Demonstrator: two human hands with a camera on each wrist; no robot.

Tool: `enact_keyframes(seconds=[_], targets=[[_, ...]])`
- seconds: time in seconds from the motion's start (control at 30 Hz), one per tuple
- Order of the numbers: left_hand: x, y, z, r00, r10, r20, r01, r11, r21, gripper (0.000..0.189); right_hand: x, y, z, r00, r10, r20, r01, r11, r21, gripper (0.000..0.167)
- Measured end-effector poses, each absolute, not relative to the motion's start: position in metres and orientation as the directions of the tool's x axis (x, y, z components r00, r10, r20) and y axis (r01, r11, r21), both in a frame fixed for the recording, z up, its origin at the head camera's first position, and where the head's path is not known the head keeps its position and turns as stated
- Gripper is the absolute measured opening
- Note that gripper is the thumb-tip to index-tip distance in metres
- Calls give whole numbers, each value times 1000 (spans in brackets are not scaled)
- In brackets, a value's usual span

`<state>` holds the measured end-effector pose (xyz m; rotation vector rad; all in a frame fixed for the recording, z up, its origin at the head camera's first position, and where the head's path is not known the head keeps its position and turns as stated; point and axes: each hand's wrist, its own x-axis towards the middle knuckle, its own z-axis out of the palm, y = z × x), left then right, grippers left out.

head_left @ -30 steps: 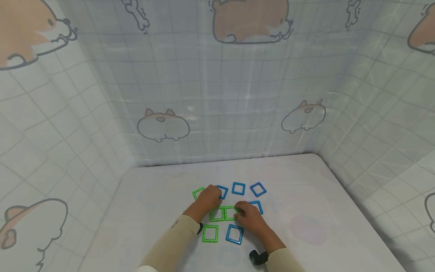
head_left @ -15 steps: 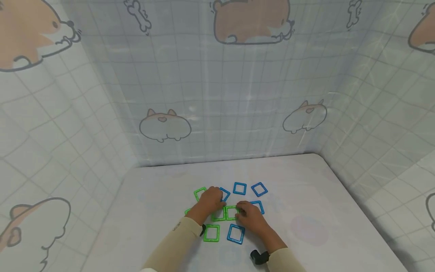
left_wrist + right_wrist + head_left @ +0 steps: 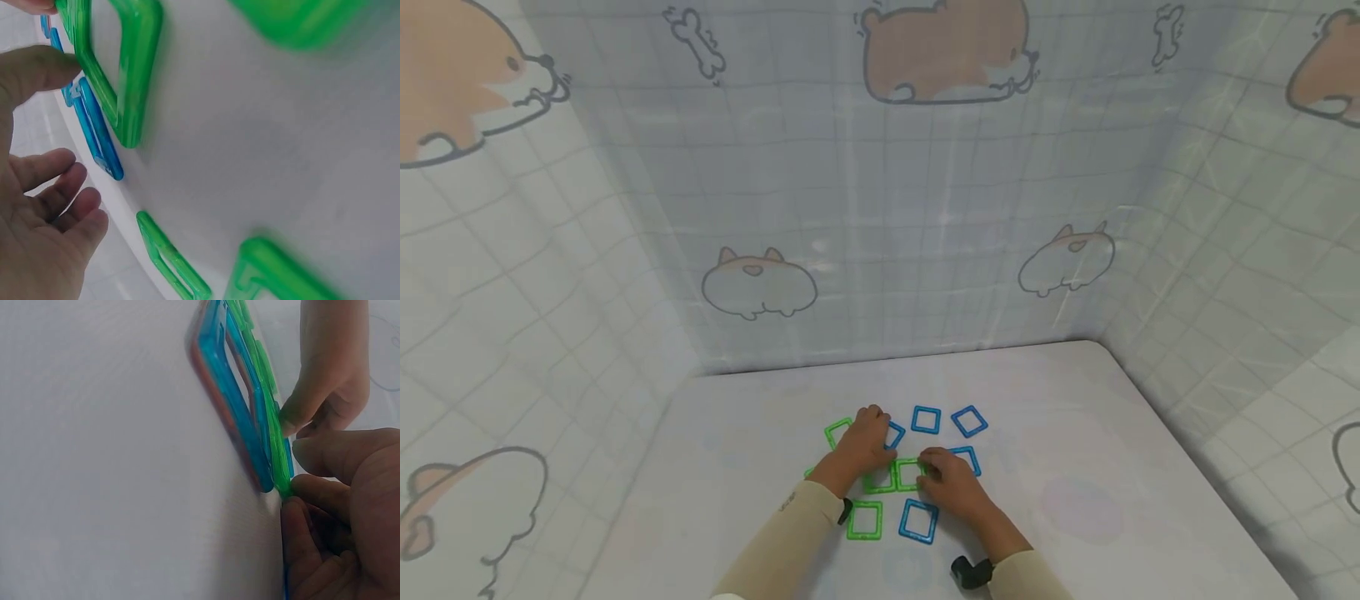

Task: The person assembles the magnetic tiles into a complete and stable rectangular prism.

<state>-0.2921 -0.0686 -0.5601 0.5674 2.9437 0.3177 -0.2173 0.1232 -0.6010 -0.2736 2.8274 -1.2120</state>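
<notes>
Two green square magnetic tiles lie edge to edge in the head view: a left one [image 3: 880, 491] and a right one [image 3: 910, 488]. My left hand [image 3: 857, 446] is over the far side of the left tile; in the left wrist view its thumb [image 3: 47, 72] touches a green tile edge [image 3: 140, 69], while its other fingers bend loosely around nothing. My right hand [image 3: 957, 485] pinches the right tile's outer edge with thumb and fingertips. A blue square tile [image 3: 898, 438] lies partly hidden beside my left hand; another blue tile [image 3: 976, 461] sits behind my right hand.
Nearer me lie a green tile [image 3: 866, 537] and a blue tile [image 3: 918, 539]. Two more blue tiles, one straight [image 3: 926, 431] and one turned [image 3: 970, 422], lie farther back. Another green tile [image 3: 838, 422] shows behind my left hand. The white table [image 3: 1045, 392] meets a patterned curtain [image 3: 910, 208].
My left hand has shifted slightly toward me and right, its thumb now by the left green tile. The blue tile beside it has turned a little. My right hand keeps its place.
</notes>
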Motion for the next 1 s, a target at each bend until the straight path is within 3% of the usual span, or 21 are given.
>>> enact_keyframes(seconds=[0.47,0.8,1.0], targets=[[-308,-73,-547,-843,495,-209,476,869,137,73,-216,124,-603,-982,-189,8,-138,685,-715,38],[-324,-67,-543,-767,569,-296,556,820,134,65,-218,124,-602,-981,-194,8,-141,682,-718,36],[-331,-66,-539,-756,559,-342,545,826,145,64,-219,124,-602,-981,-194,0,-136,688,-713,36]])
